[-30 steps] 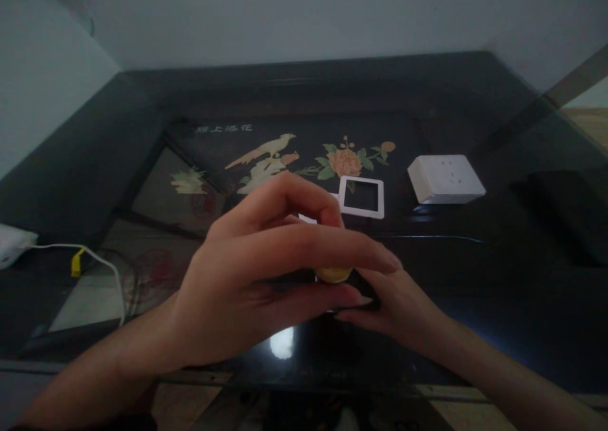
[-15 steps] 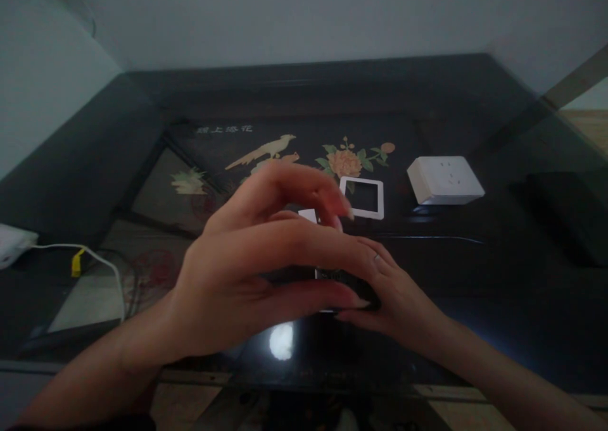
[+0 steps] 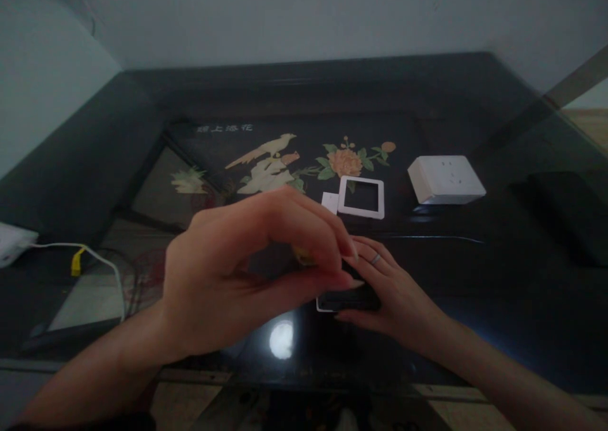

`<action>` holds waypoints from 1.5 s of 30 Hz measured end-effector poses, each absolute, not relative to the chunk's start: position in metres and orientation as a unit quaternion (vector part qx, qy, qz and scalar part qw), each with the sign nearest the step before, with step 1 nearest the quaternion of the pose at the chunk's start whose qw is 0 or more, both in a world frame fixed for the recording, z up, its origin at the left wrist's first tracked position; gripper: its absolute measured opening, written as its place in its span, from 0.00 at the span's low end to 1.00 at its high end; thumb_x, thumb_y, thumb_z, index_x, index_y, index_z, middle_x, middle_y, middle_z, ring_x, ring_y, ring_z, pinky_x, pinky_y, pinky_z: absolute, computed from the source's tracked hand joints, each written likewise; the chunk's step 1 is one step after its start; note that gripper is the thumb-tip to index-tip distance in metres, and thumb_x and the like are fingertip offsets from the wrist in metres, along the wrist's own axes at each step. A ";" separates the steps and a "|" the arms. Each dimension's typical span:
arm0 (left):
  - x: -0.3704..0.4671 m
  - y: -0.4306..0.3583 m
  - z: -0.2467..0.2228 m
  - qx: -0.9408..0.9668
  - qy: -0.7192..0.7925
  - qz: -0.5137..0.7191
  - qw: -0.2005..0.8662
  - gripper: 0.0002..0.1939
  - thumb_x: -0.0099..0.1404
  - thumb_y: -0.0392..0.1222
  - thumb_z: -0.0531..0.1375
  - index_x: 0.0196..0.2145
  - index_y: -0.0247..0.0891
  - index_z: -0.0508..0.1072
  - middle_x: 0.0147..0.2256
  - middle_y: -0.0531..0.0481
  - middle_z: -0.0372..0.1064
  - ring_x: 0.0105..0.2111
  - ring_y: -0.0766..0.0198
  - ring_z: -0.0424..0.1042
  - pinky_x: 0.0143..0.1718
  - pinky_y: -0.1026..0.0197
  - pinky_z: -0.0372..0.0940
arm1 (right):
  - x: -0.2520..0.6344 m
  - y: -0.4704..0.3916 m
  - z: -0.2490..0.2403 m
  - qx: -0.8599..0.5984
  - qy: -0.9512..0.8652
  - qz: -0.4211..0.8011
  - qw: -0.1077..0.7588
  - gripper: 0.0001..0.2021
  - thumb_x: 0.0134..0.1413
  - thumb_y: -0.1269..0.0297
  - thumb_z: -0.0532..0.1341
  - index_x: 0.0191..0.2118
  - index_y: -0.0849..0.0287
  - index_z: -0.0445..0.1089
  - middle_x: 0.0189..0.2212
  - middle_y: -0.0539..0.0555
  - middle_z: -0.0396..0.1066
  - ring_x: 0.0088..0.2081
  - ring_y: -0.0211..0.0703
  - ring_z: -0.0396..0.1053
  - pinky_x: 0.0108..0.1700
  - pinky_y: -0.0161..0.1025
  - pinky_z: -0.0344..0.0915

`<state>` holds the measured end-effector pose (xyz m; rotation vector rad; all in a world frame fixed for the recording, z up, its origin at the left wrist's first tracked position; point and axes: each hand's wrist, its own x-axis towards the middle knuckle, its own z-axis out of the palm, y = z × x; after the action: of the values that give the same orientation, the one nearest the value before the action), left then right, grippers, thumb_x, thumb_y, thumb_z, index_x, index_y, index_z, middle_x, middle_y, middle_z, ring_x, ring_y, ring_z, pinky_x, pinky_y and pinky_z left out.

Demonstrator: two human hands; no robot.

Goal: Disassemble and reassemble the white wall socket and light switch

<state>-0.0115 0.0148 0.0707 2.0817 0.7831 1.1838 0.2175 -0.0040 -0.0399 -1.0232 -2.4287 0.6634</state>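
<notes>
My right hand (image 3: 387, 279) is wrapped round a wall socket (image 3: 342, 299) with a dark back and a white edge, low over the near part of the table. My left hand (image 3: 251, 266) hovers just above and left of it, thumb and fingertips pinched together over the socket's back. What the pinch holds, if anything, is hidden. A bit of something yellow (image 3: 303, 256) shows behind the left fingers; I cannot tell whether it is held. Beyond the hands lie a white square frame (image 3: 381, 198) and a small white piece (image 3: 329, 200), partly covered by my fingers.
A white box (image 3: 446, 179) with socket holes on its top stands at the right. On the left, a white cable (image 3: 102, 258) with a yellow tag (image 3: 76, 262) runs from a white block (image 3: 14, 241). The glossy dark table (image 3: 304, 95) has a bird-and-flower picture.
My left hand has lowered and drawn its fingers into a tighter pinch, uncovering more of the small white piece and the picture. My right hand stays nearly still round the socket.
</notes>
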 end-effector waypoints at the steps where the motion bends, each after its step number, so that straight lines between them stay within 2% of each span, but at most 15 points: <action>1: -0.011 0.014 0.068 0.777 0.294 0.467 0.304 0.11 0.61 0.34 0.69 0.38 0.45 0.72 0.36 0.56 0.77 0.33 0.64 0.78 0.35 0.62 0.75 | 0.218 -0.004 -0.040 -0.371 -0.873 0.239 0.209 0.41 0.50 0.58 0.70 0.67 0.57 0.53 0.63 0.64 0.62 0.64 0.61 0.57 0.59 0.63 0.66; 4: -0.011 0.014 0.066 0.775 0.319 0.459 0.293 0.13 0.62 0.37 0.68 0.43 0.47 0.72 0.39 0.54 0.77 0.39 0.60 0.79 0.37 0.60 0.77 | 0.217 -0.004 -0.038 -0.377 -0.872 0.240 0.201 0.42 0.50 0.58 0.70 0.67 0.56 0.53 0.63 0.64 0.61 0.64 0.62 0.57 0.59 0.66 0.65; 8: -0.015 0.015 0.074 0.816 0.322 0.417 0.241 0.11 0.63 0.37 0.67 0.43 0.46 0.75 0.46 0.53 0.75 0.43 0.60 0.77 0.43 0.58 0.75 | 0.217 -0.004 -0.036 -0.374 -0.874 0.234 0.202 0.39 0.51 0.58 0.69 0.66 0.60 0.56 0.62 0.66 0.63 0.64 0.63 0.57 0.59 0.66 0.65; 11: -0.016 0.015 0.079 0.821 0.323 0.409 0.235 0.11 0.66 0.35 0.64 0.44 0.47 0.76 0.44 0.54 0.76 0.40 0.61 0.78 0.42 0.59 0.75 | 0.217 -0.004 -0.036 -0.374 -0.875 0.228 0.207 0.38 0.51 0.57 0.69 0.66 0.59 0.56 0.60 0.65 0.66 0.63 0.62 0.59 0.58 0.66 0.66; 13: -0.016 0.014 0.080 0.827 0.319 0.397 0.237 0.08 0.66 0.39 0.65 0.44 0.47 0.76 0.43 0.53 0.78 0.39 0.60 0.79 0.41 0.59 0.75 | 0.217 -0.004 -0.037 -0.371 -0.876 0.226 0.210 0.39 0.51 0.58 0.69 0.66 0.60 0.56 0.59 0.65 0.67 0.62 0.62 0.60 0.57 0.65 0.67; 16: -0.016 0.011 0.075 0.824 0.325 0.403 0.231 0.10 0.61 0.46 0.69 0.40 0.46 0.75 0.39 0.54 0.79 0.38 0.61 0.79 0.39 0.59 0.76 | 0.216 -0.004 -0.038 -0.365 -0.876 0.231 0.214 0.39 0.50 0.57 0.70 0.65 0.61 0.56 0.59 0.66 0.66 0.62 0.60 0.59 0.58 0.62 0.67; 19: -0.015 0.010 0.069 0.791 0.342 0.435 0.260 0.14 0.59 0.42 0.71 0.40 0.46 0.73 0.35 0.56 0.77 0.36 0.62 0.78 0.39 0.59 0.76 | 0.216 -0.004 -0.038 -0.365 -0.874 0.239 0.214 0.40 0.51 0.58 0.70 0.66 0.60 0.55 0.61 0.65 0.64 0.63 0.59 0.57 0.60 0.61 0.66; 22: -0.014 0.011 0.066 0.778 0.325 0.453 0.291 0.15 0.59 0.39 0.71 0.42 0.45 0.72 0.40 0.55 0.77 0.37 0.62 0.79 0.38 0.60 0.76 | 0.217 -0.004 -0.037 -0.369 -0.872 0.241 0.211 0.41 0.50 0.58 0.70 0.67 0.58 0.54 0.62 0.64 0.63 0.63 0.60 0.57 0.59 0.63 0.66; 25: -0.014 0.013 0.069 0.805 0.333 0.427 0.240 0.12 0.61 0.41 0.69 0.43 0.47 0.75 0.47 0.55 0.74 0.41 0.63 0.77 0.41 0.61 0.75 | 0.217 -0.004 -0.039 -0.371 -0.872 0.236 0.216 0.41 0.49 0.58 0.71 0.67 0.57 0.55 0.61 0.64 0.64 0.63 0.62 0.58 0.57 0.65 0.67; 30: -0.014 0.015 0.079 0.831 0.317 0.412 0.195 0.11 0.66 0.36 0.65 0.47 0.44 0.75 0.43 0.55 0.75 0.40 0.66 0.76 0.42 0.66 0.74 | 0.217 -0.004 -0.039 -0.373 -0.873 0.228 0.218 0.40 0.50 0.57 0.70 0.66 0.55 0.55 0.60 0.64 0.66 0.62 0.63 0.60 0.58 0.68 0.65; 34: -0.013 0.010 0.079 0.832 0.318 0.412 0.192 0.11 0.63 0.42 0.68 0.42 0.40 0.75 0.40 0.60 0.77 0.39 0.70 0.77 0.44 0.72 0.73 | 0.217 -0.004 -0.038 -0.371 -0.875 0.232 0.209 0.39 0.51 0.58 0.70 0.66 0.56 0.55 0.60 0.64 0.64 0.62 0.62 0.59 0.58 0.64 0.67; 36: -0.013 0.008 0.076 0.808 0.343 0.433 0.208 0.11 0.62 0.42 0.69 0.41 0.41 0.75 0.39 0.62 0.78 0.39 0.70 0.78 0.46 0.70 0.74 | 0.217 -0.004 -0.039 -0.367 -0.877 0.229 0.209 0.40 0.50 0.58 0.70 0.66 0.57 0.54 0.61 0.64 0.64 0.63 0.62 0.58 0.58 0.64 0.67; 39: -0.014 0.008 0.074 0.784 0.361 0.432 0.261 0.16 0.64 0.40 0.67 0.49 0.45 0.70 0.44 0.60 0.78 0.42 0.66 0.80 0.43 0.68 0.76 | 0.217 -0.004 -0.040 -0.361 -0.879 0.219 0.219 0.42 0.49 0.58 0.71 0.66 0.58 0.52 0.61 0.65 0.63 0.63 0.62 0.58 0.59 0.65 0.66; 42: -0.015 0.012 0.076 0.814 0.332 0.391 0.271 0.10 0.70 0.38 0.60 0.49 0.45 0.70 0.49 0.57 0.75 0.49 0.63 0.77 0.51 0.61 0.75 | 0.218 -0.004 -0.041 -0.359 -0.881 0.214 0.222 0.42 0.49 0.58 0.71 0.66 0.57 0.52 0.61 0.64 0.64 0.62 0.62 0.58 0.59 0.65 0.65; 45: -0.014 0.014 0.078 0.829 0.339 0.379 0.233 0.08 0.71 0.42 0.59 0.47 0.44 0.73 0.47 0.57 0.71 0.47 0.65 0.74 0.51 0.59 0.74 | 0.218 -0.004 -0.040 -0.364 -0.880 0.215 0.216 0.42 0.49 0.58 0.70 0.66 0.57 0.52 0.60 0.64 0.64 0.62 0.62 0.59 0.59 0.66 0.66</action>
<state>-0.0140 0.0141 0.0779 2.2767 0.9313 1.0397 0.2175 -0.0041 -0.0404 -1.0088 -2.4389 0.5950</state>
